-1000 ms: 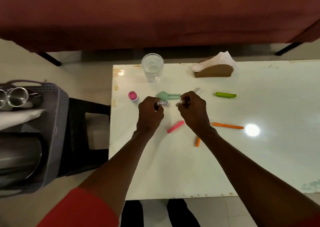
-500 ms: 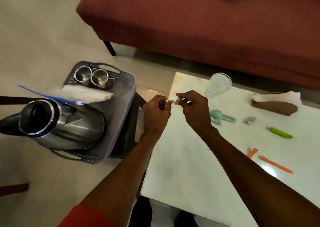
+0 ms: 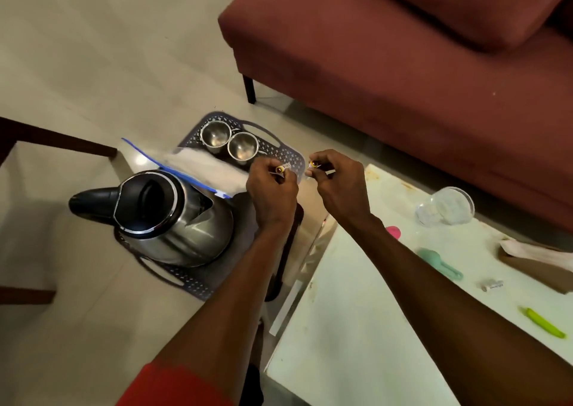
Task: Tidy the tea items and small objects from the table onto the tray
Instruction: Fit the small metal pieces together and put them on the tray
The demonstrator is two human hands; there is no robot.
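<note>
My left hand (image 3: pixel 270 188) pinches a small white cylinder with a yellow end (image 3: pixel 282 168), held over the right side of the grey perforated tray (image 3: pixel 280 151). My right hand (image 3: pixel 336 179) pinches a second small cylinder (image 3: pixel 313 165) just past the tray's right edge. The tray holds a steel kettle (image 3: pixel 167 219), two steel cups (image 3: pixel 229 142) and a clear zip bag of white stuff (image 3: pixel 204 170). On the white table (image 3: pixel 356 328) lie a pink cap (image 3: pixel 393 231), a teal scoop (image 3: pixel 437 263), a small white piece (image 3: pixel 493 284) and a green stick (image 3: pixel 544 323).
A clear glass (image 3: pixel 445 207) stands near the table's far edge, with a brown tissue holder (image 3: pixel 533 263) to its right. A maroon sofa (image 3: pixel 403 64) runs behind the table. The tray sits on a dark stool (image 3: pixel 288 250) left of the table. Tiled floor lies to the left.
Both hands lifted small cylinders from the table and carried them left to the tray. The view swung left with them, bringing kettle and cups into sight.
</note>
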